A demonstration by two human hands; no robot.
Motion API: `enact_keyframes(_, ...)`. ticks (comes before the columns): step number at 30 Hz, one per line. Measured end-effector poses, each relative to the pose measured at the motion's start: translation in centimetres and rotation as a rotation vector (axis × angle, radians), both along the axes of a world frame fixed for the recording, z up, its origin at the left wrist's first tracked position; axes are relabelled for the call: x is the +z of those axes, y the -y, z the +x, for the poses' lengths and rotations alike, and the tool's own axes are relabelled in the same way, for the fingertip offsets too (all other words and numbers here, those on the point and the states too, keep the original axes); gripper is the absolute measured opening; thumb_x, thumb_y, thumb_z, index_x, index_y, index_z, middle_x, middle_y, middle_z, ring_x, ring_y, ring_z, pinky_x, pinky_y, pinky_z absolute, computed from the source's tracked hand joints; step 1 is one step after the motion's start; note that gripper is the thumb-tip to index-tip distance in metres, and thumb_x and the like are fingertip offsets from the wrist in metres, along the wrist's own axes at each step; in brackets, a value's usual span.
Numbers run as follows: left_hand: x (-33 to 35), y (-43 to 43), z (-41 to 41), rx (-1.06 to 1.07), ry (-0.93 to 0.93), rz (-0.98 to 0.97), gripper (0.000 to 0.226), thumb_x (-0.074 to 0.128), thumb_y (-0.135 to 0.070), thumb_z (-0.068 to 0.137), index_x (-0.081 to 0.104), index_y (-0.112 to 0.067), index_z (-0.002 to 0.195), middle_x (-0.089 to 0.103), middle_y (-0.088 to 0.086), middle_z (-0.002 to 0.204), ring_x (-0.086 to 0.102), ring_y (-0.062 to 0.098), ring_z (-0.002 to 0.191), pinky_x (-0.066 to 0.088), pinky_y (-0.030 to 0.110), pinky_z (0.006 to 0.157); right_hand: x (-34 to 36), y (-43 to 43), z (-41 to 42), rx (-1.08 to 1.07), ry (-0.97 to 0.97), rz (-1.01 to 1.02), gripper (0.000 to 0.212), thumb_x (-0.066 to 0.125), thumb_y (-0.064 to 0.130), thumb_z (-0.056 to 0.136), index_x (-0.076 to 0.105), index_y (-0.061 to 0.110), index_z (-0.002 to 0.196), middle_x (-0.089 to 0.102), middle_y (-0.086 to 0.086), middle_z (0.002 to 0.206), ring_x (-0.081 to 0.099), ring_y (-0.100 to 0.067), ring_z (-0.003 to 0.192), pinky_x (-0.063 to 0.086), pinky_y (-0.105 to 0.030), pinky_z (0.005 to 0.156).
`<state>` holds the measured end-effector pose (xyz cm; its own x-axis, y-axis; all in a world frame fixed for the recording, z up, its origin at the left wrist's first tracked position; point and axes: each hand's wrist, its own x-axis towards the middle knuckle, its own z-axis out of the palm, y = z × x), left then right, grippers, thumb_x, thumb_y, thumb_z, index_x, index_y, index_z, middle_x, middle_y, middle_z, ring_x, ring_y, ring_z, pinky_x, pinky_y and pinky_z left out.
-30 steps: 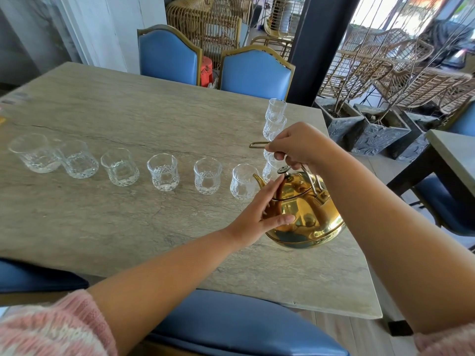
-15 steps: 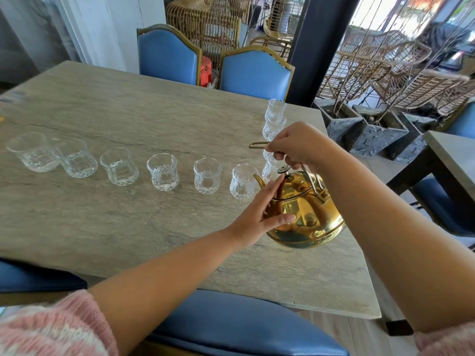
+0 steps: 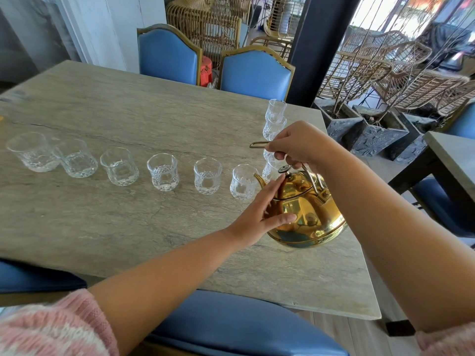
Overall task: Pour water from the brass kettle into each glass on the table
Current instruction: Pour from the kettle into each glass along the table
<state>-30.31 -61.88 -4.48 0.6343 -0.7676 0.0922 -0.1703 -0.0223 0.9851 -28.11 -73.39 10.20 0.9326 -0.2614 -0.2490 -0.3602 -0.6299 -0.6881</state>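
Six glasses (image 3: pixel 119 165) stand in a row across the worktop (image 3: pixel 102 222), well spaced, so you can fill them one after another without lifting any. The last glass (image 3: pixel 243 182), at the row's right end, sits just beside the spout (image 3: pixel 259 179), which points toward it. I judge this one is next to be filled, though no water shows running.

Your left hand (image 3: pixel 258 211) lies straight-fingered against the kettle (image 3: pixel 308 217), fingers reaching up toward the lid (image 3: pixel 295 186) and thumb on the body, probably to keep the lid seated and steady the tilt. Your right hand (image 3: pixel 298 146) is curled round the handle (image 3: pixel 257 144) above, taking the weight. I cannot tell whether the base is clear of the worktop.

Behind the kettle the far glasses (image 3: pixel 276 109) run away from you in a line, some hidden by your right hand, so mind the handle's swing near them.
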Motion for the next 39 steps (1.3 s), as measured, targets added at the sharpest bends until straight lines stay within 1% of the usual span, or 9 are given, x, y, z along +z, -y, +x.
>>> enact_keyframes(4, 0.0, 0.1, 0.0, -0.001, 0.007, 0.003, 0.075, 0.06, -0.022, 0.09, 0.012, -0.043, 0.144, 0.022, 0.0, 0.152, 0.039, 0.019, 0.131, 0.041, 0.03, 0.104, -0.1, 0.0, 0.1, 0.002, -0.002, -0.003, 0.025, 0.061, 0.012, 0.087, 0.066, -0.011, 0.093, 0.053, -0.005, 0.057, 0.037, -0.009, 0.036, 0.032, -0.018, 0.038)
enact_keyframes(10, -0.2, 0.1, 0.2, 0.0, 0.005, 0.019, 0.076, 0.06, -0.024, 0.09, 0.011, -0.042, 0.145, 0.019, -0.003, 0.154, 0.036, 0.017, 0.134, 0.039, 0.026, 0.104, -0.3, 0.2, 0.1, 0.002, 0.006, -0.012, 0.025, 0.061, 0.012, 0.087, 0.066, -0.012, 0.092, 0.055, -0.007, 0.061, 0.037, -0.01, 0.036, 0.033, -0.018, 0.038)
enact_keyframes(17, -0.4, 0.0, 0.4, -0.003, 0.035, 0.045, 0.078, 0.06, -0.033, 0.088, 0.01, -0.044, 0.146, 0.013, -0.005, 0.156, 0.026, 0.019, 0.14, 0.032, 0.045, 0.112, -0.7, 0.6, -0.1, 0.001, 0.03, -0.005, 0.024, 0.061, 0.015, 0.087, 0.068, -0.009, 0.089, 0.06, -0.01, 0.067, 0.039, -0.009, 0.037, 0.035, -0.018, 0.039)
enact_keyframes(21, -0.7, 0.0, 0.7, 0.005, 0.089, 0.098, 0.082, 0.061, -0.052, 0.081, 0.008, -0.049, 0.144, 0.008, -0.006, 0.158, 0.01, 0.019, 0.146, 0.024, 0.053, 0.114, -1.2, 0.8, -0.6, -0.028, 0.062, 0.065, 0.019, 0.061, 0.014, 0.087, 0.069, -0.003, 0.086, 0.06, -0.002, 0.058, 0.037, -0.007, 0.032, 0.033, -0.017, 0.036)
enact_keyframes(28, -0.6, -0.4, 0.8, -0.056, 0.167, 0.214, 0.083, 0.063, -0.041, 0.085, 0.006, -0.045, 0.146, 0.0, -0.005, 0.159, -0.002, 0.01, 0.146, 0.013, 0.045, 0.119, -2.2, 1.9, -2.9, -0.138, 0.15, 0.209, 0.018, 0.063, 0.014, 0.086, 0.07, -0.001, 0.094, 0.054, 0.0, 0.052, 0.034, -0.008, 0.033, 0.03, -0.018, 0.036)
enact_keyframes(31, -0.2, -0.3, 0.8, -0.092, 0.239, 0.287, 0.085, 0.064, -0.042, 0.085, 0.005, -0.047, 0.145, -0.004, -0.006, 0.159, -0.001, 0.008, 0.145, 0.014, 0.039, 0.118, -2.7, 2.5, -4.4, -0.231, 0.199, 0.302, 0.017, 0.065, 0.016, 0.085, 0.069, 0.001, 0.091, 0.046, 0.005, 0.041, 0.03, -0.008, 0.033, 0.026, -0.02, 0.037)
enact_keyframes(34, 0.2, 0.1, 0.4, -0.071, 0.444, 0.359, 0.087, 0.066, -0.047, 0.081, 0.008, -0.042, 0.147, 0.003, 0.0, 0.159, 0.011, 0.017, 0.145, 0.02, 0.039, 0.116, -3.1, 2.9, -6.3, -0.317, 0.249, 0.388, 0.012, 0.068, 0.018, 0.083, 0.068, 0.006, 0.082, 0.043, 0.009, 0.035, 0.028, -0.008, 0.032, 0.024, -0.019, 0.036)
enact_keyframes(36, 0.5, 0.4, -0.1, -0.043, 0.568, 0.378, 0.09, 0.067, -0.051, 0.078, 0.012, -0.035, 0.148, 0.011, 0.004, 0.158, 0.019, 0.021, 0.143, 0.023, 0.039, 0.114, -3.2, 3.1, -7.6, -0.361, 0.278, 0.4, 0.013, 0.07, 0.02, 0.081, 0.067, 0.008, 0.079, 0.046, 0.006, 0.04, 0.028, -0.007, 0.032, 0.025, -0.019, 0.036)
enact_keyframes(39, 0.8, 1.0, -0.8, -0.053, 0.625, 0.38, 0.093, 0.068, -0.053, 0.076, 0.015, -0.033, 0.149, 0.017, 0.004, 0.156, 0.024, 0.022, 0.14, 0.023, 0.038, 0.115, -3.4, 3.6, -9.3, -0.421, 0.315, 0.379, 0.022, 0.072, 0.024, 0.079, 0.067, 0.003, 0.083, 0.047, -0.002, 0.053, 0.031, -0.008, 0.037, 0.027, -0.018, 0.035)
